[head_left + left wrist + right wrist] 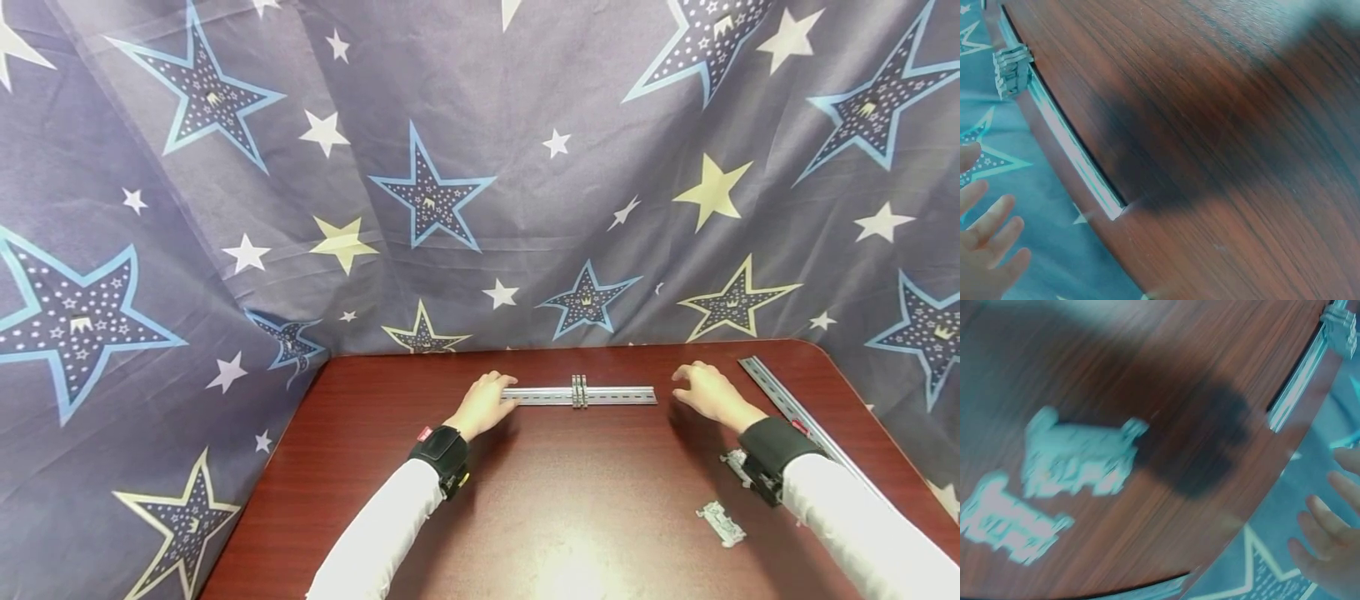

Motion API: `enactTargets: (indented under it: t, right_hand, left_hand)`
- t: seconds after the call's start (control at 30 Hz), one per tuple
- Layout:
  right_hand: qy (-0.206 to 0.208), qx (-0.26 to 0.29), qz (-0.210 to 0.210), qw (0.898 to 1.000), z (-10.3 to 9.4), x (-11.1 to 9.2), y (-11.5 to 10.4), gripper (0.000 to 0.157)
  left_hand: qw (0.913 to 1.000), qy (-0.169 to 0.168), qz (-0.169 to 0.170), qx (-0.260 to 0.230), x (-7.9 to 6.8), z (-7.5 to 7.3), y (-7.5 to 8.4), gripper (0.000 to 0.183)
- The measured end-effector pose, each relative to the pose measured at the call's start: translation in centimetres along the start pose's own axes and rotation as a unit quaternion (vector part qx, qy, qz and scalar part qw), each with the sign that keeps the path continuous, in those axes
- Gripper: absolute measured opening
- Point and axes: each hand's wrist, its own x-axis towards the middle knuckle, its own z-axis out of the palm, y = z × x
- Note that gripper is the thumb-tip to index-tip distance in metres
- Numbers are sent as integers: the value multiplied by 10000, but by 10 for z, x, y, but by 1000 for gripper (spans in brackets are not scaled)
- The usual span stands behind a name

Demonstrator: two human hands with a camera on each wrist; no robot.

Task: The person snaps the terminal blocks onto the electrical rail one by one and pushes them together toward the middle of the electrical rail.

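Observation:
A slotted metal DIN rail lies crosswise near the table's far edge. Several narrow terminal blocks stand clipped side by side around its middle; the left wrist view shows this cluster too. At the rail's left end is my left hand, its fingertips overlapping that end in the head view. The left wrist view shows those fingers spread and relaxed, gripping nothing. My right hand hovers just beyond the rail's right end, fingers loosely bent and holding nothing. In the right wrist view its fingers are spread apart.
Two loose grey terminal blocks, one nearer and one partly behind the right wristband, lie on the reddish-brown table. A second, longer rail runs along the right side, partly under the right forearm. A star-patterned cloth hangs behind.

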Motion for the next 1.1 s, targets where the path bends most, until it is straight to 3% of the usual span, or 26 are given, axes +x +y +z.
enactTargets:
  t: [0.33,0.63,1.1]
  right_hand:
    - [218,-122,-31,9997,-21,-30,37,22]
    - [250,-25,325,9992,-29,-51,63,25]
    - [286,-225,912,9952,-36,-82,94,36]
  left_hand:
    - [9998,79,148,-90,-23,-7,-2,37]
    - [9996,19,278,-15,-45,-9,-5,36]
    - [9995,90,306,-15,-63,-9,-8,34]
